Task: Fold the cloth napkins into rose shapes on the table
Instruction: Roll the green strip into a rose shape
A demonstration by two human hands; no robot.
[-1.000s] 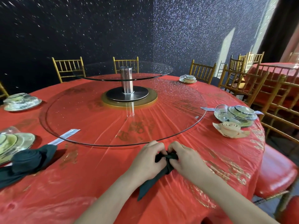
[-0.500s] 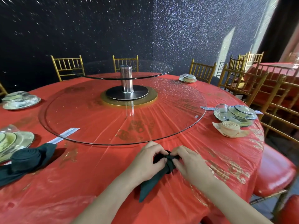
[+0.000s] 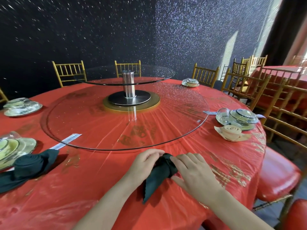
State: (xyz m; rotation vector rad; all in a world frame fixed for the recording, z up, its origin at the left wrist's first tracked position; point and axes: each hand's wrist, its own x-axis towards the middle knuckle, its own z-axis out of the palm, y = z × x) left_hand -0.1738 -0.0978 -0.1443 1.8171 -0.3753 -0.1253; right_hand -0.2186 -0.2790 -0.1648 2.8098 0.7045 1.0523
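Red tablecloth [image 3: 93,188] near the front edge carries the dark green napkin [image 3: 160,175]; left hand [image 3: 146,165] and right hand [image 3: 194,173] both pinch its rolled head. I'd hold that coil tight while tucking the loose tail.

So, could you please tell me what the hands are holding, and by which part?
Both the left hand and right hand grip the dark napkin at its rolled far end; its pointed tail lies free on the tablecloth.
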